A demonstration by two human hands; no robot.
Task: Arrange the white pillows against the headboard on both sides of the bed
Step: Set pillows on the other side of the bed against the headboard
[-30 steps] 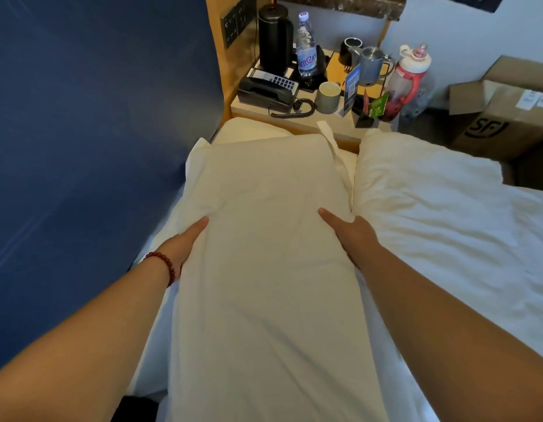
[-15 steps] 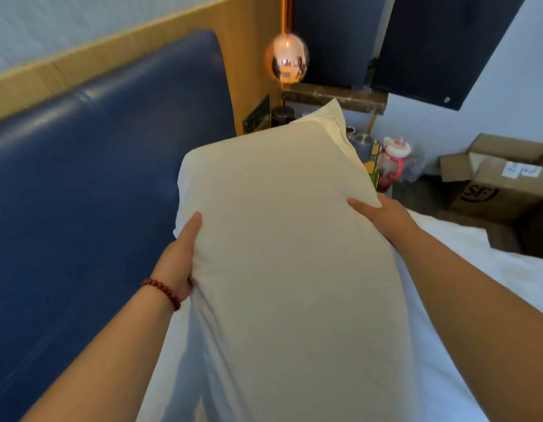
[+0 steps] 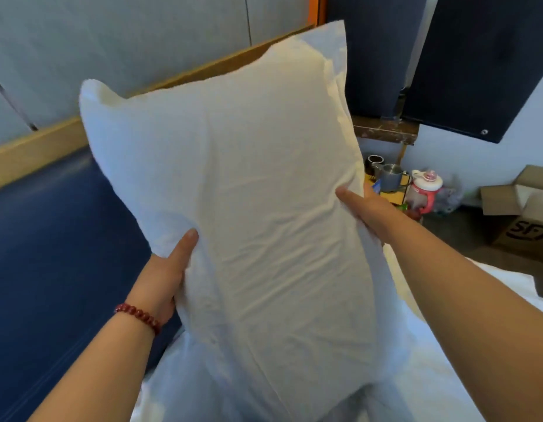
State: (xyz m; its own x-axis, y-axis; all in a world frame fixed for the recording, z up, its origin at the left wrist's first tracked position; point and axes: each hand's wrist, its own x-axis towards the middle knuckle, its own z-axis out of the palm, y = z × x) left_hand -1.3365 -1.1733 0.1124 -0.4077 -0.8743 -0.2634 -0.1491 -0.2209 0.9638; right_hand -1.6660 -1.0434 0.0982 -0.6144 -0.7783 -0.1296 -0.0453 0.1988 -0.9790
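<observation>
A long white pillow (image 3: 248, 193) is lifted upright in front of me, off the bed. My left hand (image 3: 165, 269) grips its left edge, thumb on the front and fingers hidden behind. My right hand (image 3: 367, 208) grips the right edge the same way. The padded blue headboard (image 3: 51, 254) with a wooden top rail runs along the left. White bedding (image 3: 446, 360) lies below and to the right; any other pillow is hidden behind the raised one.
A bedside table (image 3: 389, 196) behind the pillow's right edge carries a metal cup, a dark mug and a red-and-white bottle (image 3: 424, 193). An open cardboard box (image 3: 522, 214) sits on the floor at right. Dark panels hang on the wall above.
Both hands have raised the pillow from lying flat on the bed to standing upright in the air. The view has tilted upward with it, hiding most of the bedside table.
</observation>
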